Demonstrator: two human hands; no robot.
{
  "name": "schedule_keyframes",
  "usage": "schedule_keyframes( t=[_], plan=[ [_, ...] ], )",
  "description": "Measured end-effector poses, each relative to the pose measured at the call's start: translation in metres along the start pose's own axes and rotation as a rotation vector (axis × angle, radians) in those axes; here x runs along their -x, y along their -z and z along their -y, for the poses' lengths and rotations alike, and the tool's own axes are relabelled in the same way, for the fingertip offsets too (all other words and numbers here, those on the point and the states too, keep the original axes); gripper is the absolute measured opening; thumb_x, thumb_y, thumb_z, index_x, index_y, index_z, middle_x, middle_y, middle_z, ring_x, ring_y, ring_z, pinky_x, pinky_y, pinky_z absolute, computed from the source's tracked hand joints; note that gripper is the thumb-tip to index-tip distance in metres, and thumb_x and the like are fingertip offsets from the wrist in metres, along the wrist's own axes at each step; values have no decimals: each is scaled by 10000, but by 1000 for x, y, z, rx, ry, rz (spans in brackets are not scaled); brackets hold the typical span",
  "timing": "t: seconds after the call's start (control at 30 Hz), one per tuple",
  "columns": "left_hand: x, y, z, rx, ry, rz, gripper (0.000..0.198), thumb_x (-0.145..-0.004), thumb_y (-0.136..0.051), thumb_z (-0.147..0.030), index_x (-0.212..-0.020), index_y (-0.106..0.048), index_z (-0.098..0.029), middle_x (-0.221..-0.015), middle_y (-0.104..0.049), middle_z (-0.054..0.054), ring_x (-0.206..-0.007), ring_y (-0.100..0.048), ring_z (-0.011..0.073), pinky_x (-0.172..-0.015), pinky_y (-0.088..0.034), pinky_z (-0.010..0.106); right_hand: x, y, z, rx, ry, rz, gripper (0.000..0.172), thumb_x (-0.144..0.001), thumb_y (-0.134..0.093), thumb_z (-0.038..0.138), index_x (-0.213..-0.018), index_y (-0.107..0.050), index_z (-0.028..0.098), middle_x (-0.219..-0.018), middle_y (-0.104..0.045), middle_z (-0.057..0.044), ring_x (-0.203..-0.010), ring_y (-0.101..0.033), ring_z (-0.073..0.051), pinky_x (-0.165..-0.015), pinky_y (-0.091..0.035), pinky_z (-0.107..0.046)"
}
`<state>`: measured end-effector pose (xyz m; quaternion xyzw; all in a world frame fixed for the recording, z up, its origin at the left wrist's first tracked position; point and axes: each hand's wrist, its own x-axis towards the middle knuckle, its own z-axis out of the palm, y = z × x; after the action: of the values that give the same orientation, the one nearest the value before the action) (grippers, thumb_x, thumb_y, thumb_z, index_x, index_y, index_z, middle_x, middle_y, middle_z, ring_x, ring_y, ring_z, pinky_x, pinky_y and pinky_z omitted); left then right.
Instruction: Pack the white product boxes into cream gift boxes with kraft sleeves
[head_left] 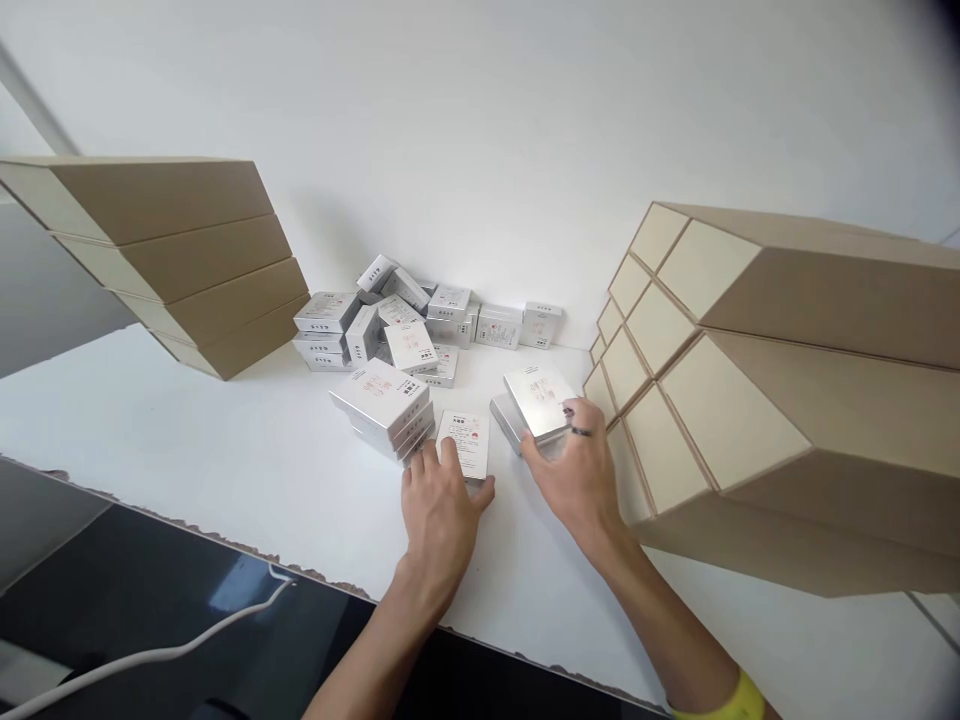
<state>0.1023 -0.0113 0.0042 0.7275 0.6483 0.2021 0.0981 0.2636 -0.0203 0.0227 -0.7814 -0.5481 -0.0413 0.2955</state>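
My right hand (577, 470) grips a small silvery-white box (538, 395) by its near end, thumb on the left side and fingers on the right. Beneath it, a second such box (510, 425) partly shows; whether the two touch is hard to tell. My left hand (442, 500) has thumb and fingers apart around the near end of a printed box (466, 440) that lies flat on the white table. Just left of those fingers stands a short stack of the same boxes (382, 400).
Behind, a loose pile of similar boxes (409, 345) reaches toward the wall (480, 130). Long brown cartons are stacked at left (195, 250) and at right (750, 350). The white table (247, 450) has a rough front edge; a white cable (172, 650) hangs below it.
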Motion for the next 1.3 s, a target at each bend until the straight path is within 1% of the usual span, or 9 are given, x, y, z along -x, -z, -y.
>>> schedule_keyframes(
  t=[0.13,0.37,0.6,0.77,0.9,0.97,1.1,1.2,1.3],
  plan=[
    [7,8,3,35,0,26,326,-833,-724,-328,-1031,-541,-143,-1030,-669,138,-999,-637,325,-808,-530,419,-13,-8,-1,-5,-75,164,402,-838,-554,452,-1153,-502,207,-1120,-589,-111,-867,-644,-261,-715,-492,-370],
    [45,19,15,359,68,16,323,-813,-660,-413,-1010,-486,-226,-1003,-665,79,-897,-636,283,-686,-503,373,-8,-3,3,-62,-113,259,429,-838,-526,460,-1197,-474,230,-1198,-546,-95,-993,-616,-261,-778,-484,-359],
    [76,38,17,653,234,-39,446,-738,-681,-501,-1063,-483,-269,-1284,-631,107,-1033,-639,321,-711,-518,405,-6,-3,-1,-145,-83,326,430,-843,-539,480,-1208,-445,271,-1262,-521,-61,-984,-616,-221,-713,-493,-322],
    [75,33,32,893,107,-268,467,-720,-774,-356,-1071,-485,-251,-1358,-565,144,-1274,-557,324,-887,-544,422,5,11,-11,-224,8,454,445,-822,-603,485,-1193,-450,293,-1262,-550,-41,-872,-627,-186,-658,-509,-309],
    [75,33,33,1106,89,-355,453,-719,-781,-328,-1034,-469,-234,-1342,-564,156,-1270,-574,288,-923,-550,384,13,27,-23,-301,193,621,436,-809,-655,380,-1197,-464,324,-1302,-559,0,-1025,-625,-187,-874,-537,-342],
    [76,40,28,1175,169,-279,420,-755,-744,-382,-1024,-457,-234,-1329,-576,146,-1211,-608,275,-879,-567,360,18,30,-30,-318,249,667,488,-804,-688,393,-1224,-449,326,-1467,-447,-16,-1223,-560,-226,-1018,-495,-404],
    [75,63,22,1277,376,150,356,-893,-526,-530,-1069,-500,-221,-1279,-606,126,-1100,-634,273,-821,-564,374,31,31,-33,-393,363,515,815,-785,-758,533,-1388,-256,312,-1643,-120,-111,-1492,-281,-294,-1158,-384,-517],
    [69,76,21,1407,438,391,506,-921,-420,-579,-1227,-535,-191,-1250,-604,136,-1009,-626,261,-763,-540,362,42,39,-22,-387,579,225,726,-864,-718,412,-1394,-237,290,-1578,-265,-154,-1477,-304,-275,-1168,-370,-540],
    [63,81,22,1490,442,554,583,-922,-439,-563,-1379,-476,-203,-1180,-625,119,-854,-604,202,-677,-481,303,48,56,-5,-235,741,101,656,-874,-715,318,-1375,-297,259,-1564,-314,-166,-1490,-267,-309,-1193,-317,-589]
  ],
)
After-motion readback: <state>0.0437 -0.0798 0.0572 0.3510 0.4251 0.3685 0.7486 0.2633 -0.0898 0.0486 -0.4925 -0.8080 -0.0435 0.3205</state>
